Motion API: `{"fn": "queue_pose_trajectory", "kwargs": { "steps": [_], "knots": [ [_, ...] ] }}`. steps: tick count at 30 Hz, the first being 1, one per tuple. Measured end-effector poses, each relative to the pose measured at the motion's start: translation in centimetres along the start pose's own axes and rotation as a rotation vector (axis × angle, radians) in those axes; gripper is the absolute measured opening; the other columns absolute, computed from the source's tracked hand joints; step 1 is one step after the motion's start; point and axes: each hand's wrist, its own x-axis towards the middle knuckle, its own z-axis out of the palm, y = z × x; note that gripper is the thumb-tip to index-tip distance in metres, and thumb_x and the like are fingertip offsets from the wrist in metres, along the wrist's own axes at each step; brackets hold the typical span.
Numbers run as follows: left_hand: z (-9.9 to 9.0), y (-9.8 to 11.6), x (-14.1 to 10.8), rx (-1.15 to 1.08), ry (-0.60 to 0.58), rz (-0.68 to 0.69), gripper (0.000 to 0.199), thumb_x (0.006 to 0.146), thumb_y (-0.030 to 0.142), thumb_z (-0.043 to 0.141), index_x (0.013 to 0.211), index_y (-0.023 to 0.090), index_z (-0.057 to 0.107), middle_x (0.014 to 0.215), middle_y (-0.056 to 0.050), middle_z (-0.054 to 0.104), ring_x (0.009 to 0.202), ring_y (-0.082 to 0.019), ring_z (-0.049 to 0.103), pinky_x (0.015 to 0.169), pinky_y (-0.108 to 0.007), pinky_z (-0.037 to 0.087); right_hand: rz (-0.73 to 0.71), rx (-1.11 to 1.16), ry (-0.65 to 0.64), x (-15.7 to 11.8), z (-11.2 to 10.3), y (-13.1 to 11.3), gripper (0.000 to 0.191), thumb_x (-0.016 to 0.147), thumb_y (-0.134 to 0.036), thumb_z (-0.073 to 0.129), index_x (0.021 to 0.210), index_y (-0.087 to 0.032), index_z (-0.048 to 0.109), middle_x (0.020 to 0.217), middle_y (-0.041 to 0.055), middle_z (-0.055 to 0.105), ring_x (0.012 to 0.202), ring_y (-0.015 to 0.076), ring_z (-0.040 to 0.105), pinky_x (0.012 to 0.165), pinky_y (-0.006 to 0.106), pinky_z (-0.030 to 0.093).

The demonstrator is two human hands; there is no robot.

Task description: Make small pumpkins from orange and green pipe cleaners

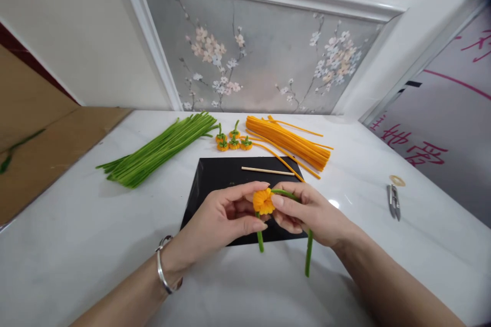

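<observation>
Head view: the orange piece [263, 202] is between the hands, above the black board [215, 172]. The left hand [226, 212] is closed on its left side; the right hand [310, 209] pinches it, thumb against its face. Step in hand, as judged: fitting green strip [308, 255] to it; whether the 2 hanging ends are continuous cannot be told. The next move calls for a firm hold while the green is drawn snug. Strips look fuzzy and bendable; the piece is rounded, ribbed, dimpled. Beyond, 5 similar green-topped pieces [233, 145] stand between the green bundle [159, 156] and orange bundle [287, 142].
</observation>
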Motion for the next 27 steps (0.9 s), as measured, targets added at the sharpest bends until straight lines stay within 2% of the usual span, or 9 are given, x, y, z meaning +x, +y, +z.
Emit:
{"fn": "queue_pose_trajectory", "kwargs": {
  "steps": [3,7,10,13,20,23,25,27],
  "knots": [
    [-0.13,0.13,-0.15,-0.028,-0.053,-0.003,0.056,0.071,0.016,0.077,0.123,0.023,0.06,0.096,-0.004,0.073,0.09,-0.021,0.07,0.08,-0.035,0.058,0.021,0.064,-0.004,0.03,-0.19,0.08,0.034,0.082,-0.045,0.067,0.073,-0.016,0.053,0.059,-0.0044,0.051,0.043,0.0033,0.036,0.037,0.017,0.021],
    [-0.12,0.16,-0.03,-0.01,-0.025,0.036,0.04,0.074,0.019,0.076,0.112,0.021,0.065,0.092,-0.003,0.072,0.083,-0.018,0.069,0.076,-0.03,0.058,0.022,0.079,-0.028,0.02,-0.09,0.1,0.032,0.084,-0.042,0.066,0.073,-0.016,0.053,0.056,-0.0055,0.049,0.042,0.0027,0.033,0.037,0.017,0.018],
    [0.04,0.18,0.15,0.037,0.024,0.053,0.03,0.077,0.02,0.073,0.106,0.02,0.066,0.085,-0.001,0.071,0.073,-0.014,0.068,0.069,-0.025,0.057,0.009,0.032,-0.024,-0.01,0.14,0.07,0.032,0.085,-0.042,0.065,0.073,-0.015,0.053,0.057,-0.0054,0.049,0.043,0.0029,0.034,0.038,0.017,0.019],
    [0.09,0.06,0.23,0.041,0.044,0.025,0.026,0.079,0.021,0.07,0.105,0.019,0.066,0.083,-0.002,0.072,0.071,-0.014,0.07,0.065,-0.024,0.057,0.004,-0.032,-0.01,-0.04,0.21,-0.01,0.034,0.084,-0.045,0.065,0.072,-0.016,0.052,0.058,-0.0051,0.05,0.044,0.0036,0.035,0.039,0.018,0.021],
    [-0.15,-0.25,0.21,-0.008,0.023,-0.031,0.03,0.079,0.025,0.071,0.108,0.02,0.065,0.086,-0.003,0.073,0.074,-0.017,0.072,0.067,-0.027,0.058,0.009,-0.159,-0.023,-0.28,-0.3,-0.25,0.033,0.085,-0.047,0.063,0.077,-0.017,0.052,0.062,-0.0041,0.053,0.044,0.004,0.037,0.04,0.018,0.024],
    [-0.12,-0.03,0.22,0.015,0.038,-0.026,0.044,0.078,0.023,0.073,0.12,0.023,0.058,0.089,-0.002,0.073,0.075,-0.017,0.072,0.071,-0.028,0.058,-0.052,-0.274,-0.009,-0.41,-0.42,-0.41,0.029,0.089,-0.044,0.058,0.077,-0.018,0.053,0.054,-0.0072,0.046,0.043,0.0049,0.036,0.041,0.018,0.025],
    [-0.12,0.17,0.24,0.096,0.064,0.012,0.034,0.078,0.023,0.071,0.111,0.022,0.062,0.088,-0.001,0.073,0.074,-0.016,0.072,0.072,-0.027,0.058,-0.143,-0.437,0.063,-0.48,-0.35,-0.57,0.025,0.09,-0.04,0.056,0.079,-0.018,0.054,0.054,-0.0067,0.047,0.046,0.0064,0.038,0.043,0.019,0.029],
    [-0.21,0.31,0.2,0.248,0.094,0.092,0.012,0.081,0.023,0.068,0.093,0.02,0.067,0.081,-0.001,0.073,0.072,-0.015,0.071,0.07,-0.025,0.056,-0.247,-0.636,0.132,-0.55,-0.19,-0.8,0.02,0.089,-0.037,0.059,0.081,-0.018,0.058,0.062,-0.0035,0.053,0.054,0.0085,0.044,0.049,0.02,0.035]
  ]
}}
